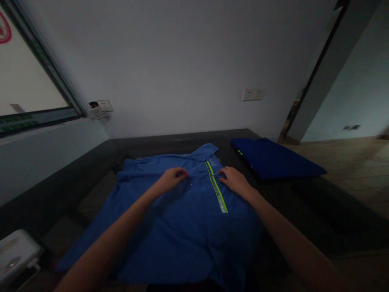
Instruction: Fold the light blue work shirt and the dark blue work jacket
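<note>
A blue work shirt (182, 219) lies spread over a dark table, its collar (205, 152) at the far side. A yellow-green and silver reflective strip (216, 187) runs down the shirt's right part, with pale lettering by its upper end. My left hand (173, 178) is at the middle of the shirt's upper part, fingers curled and pinched at the cloth. Just right of the strip, my right hand (234, 179) has its thumb and fingers bent together on the fabric. A slight ridge of cloth shows between the two hands. The dim light hides the exact fingertip contact.
A folded dark blue garment (275, 158) rests on the table (176, 138) at the right. A white device (18, 253) stands at the lower left. Wall sockets (253, 94) and a plugged-in power adapter (99, 111) are on the wall behind. A window (30, 81) is at the left.
</note>
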Available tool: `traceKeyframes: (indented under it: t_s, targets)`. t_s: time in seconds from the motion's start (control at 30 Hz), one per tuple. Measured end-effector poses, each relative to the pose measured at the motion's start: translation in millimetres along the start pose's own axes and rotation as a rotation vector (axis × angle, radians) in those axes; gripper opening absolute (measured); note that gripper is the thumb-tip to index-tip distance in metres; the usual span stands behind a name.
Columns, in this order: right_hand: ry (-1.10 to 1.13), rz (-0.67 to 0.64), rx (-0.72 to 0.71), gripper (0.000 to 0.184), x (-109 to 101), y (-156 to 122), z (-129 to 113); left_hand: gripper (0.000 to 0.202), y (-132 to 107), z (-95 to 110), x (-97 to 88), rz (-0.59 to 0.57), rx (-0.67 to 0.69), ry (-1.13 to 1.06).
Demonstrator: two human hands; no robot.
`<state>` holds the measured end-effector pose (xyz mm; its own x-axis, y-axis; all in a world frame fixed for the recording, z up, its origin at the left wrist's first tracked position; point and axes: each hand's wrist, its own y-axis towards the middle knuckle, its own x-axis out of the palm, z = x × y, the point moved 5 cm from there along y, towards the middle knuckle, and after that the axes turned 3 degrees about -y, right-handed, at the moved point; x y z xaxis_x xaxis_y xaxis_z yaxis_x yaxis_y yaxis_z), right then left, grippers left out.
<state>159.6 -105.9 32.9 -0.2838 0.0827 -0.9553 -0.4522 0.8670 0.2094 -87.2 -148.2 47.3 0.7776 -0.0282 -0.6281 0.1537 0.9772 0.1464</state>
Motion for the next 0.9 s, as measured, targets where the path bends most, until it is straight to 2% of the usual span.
traceKeyframes:
  t_s: [0.03, 0.07, 0.1, 0.17, 0.23, 0.3, 0.43, 0.6, 0.73, 0.9]
  targets:
    - [0.005, -0.005, -0.001, 0.021, 6.4, 2.3, 2.0, 0.015, 8.4, 13.6, 33.5, -0.131, 0.045, 0.015]
    - [0.02, -0.007, -0.002, 0.02, 11.8, 3.7, 4.6, 0.018, 15.8, 24.4, 60.3, -0.178, 0.088, 0.043]
    - [0.04, -0.008, -0.001, 0.019, 16.5, 4.6, 7.6, 0.02, 22.8, 31.6, 80.2, -0.155, 0.113, 0.08]
    - [0.072, -0.018, 0.011, 0.018, 24.7, 5.7, 14.4, 0.02, 34.0, 35.8, 106.2, -0.067, 0.094, 0.168]
    - [0.077, -0.033, 0.024, 0.016, 31.5, 6.5, 20.1, 0.02, 39.2, 31.8, 118.8, 0.01, 0.033, 0.236]
    - [0.077, -0.04, 0.022, 0.015, 36.5, 6.9, 23.0, 0.02, 37.7, 27.4, 123.9, 0.062, 0.008, 0.289]
    - [0.119, 0.003, -0.03, 0.011, 39.3, 6.8, 22.1, 0.018, 26.3, 28.7, 125.8, 0.139, 0.065, 0.439]
    - [0.261, 0.05, -0.057, 0.009, 37.9, 7.3, 20.4, 0.022, 22.7, 33.7, 126.4, 0.142, 0.063, 0.609]
    - [0.405, 0.064, -0.055, 0.006, 33.5, 7.1, 20.4, 0.02, 24.3, 34.4, 126.8, 0.136, 0.081, 0.571]
    - [0.476, 0.092, -0.057, 0.006, 27.6, 5.5, 19.2, 0.019, 23.4, 36.3, 125.4, 0.138, 0.106, 0.548]
